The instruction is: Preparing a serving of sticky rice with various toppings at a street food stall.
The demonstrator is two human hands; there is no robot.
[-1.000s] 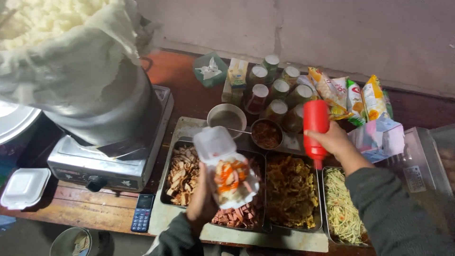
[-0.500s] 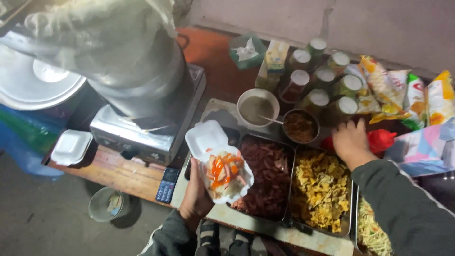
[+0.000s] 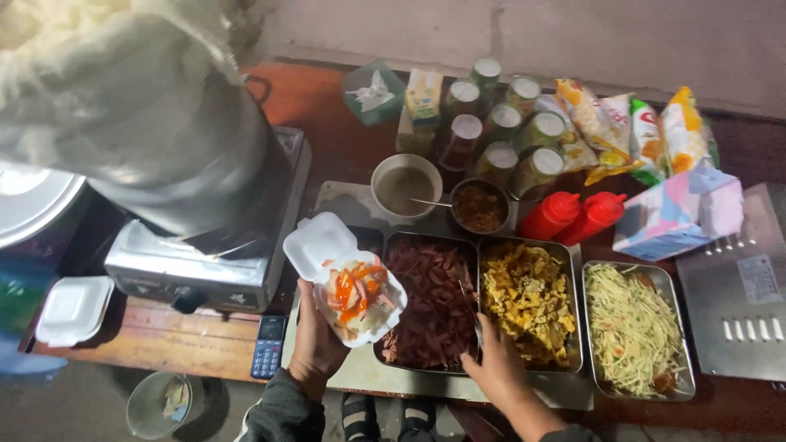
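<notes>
The left hand gripped an open white foam box of topped rice from beneath, just left of the tray of red meat strips. The right hand, fingers curled, its hold unclear, rested at that tray's near-right rim. Keeping the box level and close over the tray would limit spills.

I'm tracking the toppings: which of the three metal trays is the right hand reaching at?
The right hand sits at the near edge between the dark reddish meat tray and the yellow egg tray, well clear of the pale shredded-strips tray.
</notes>
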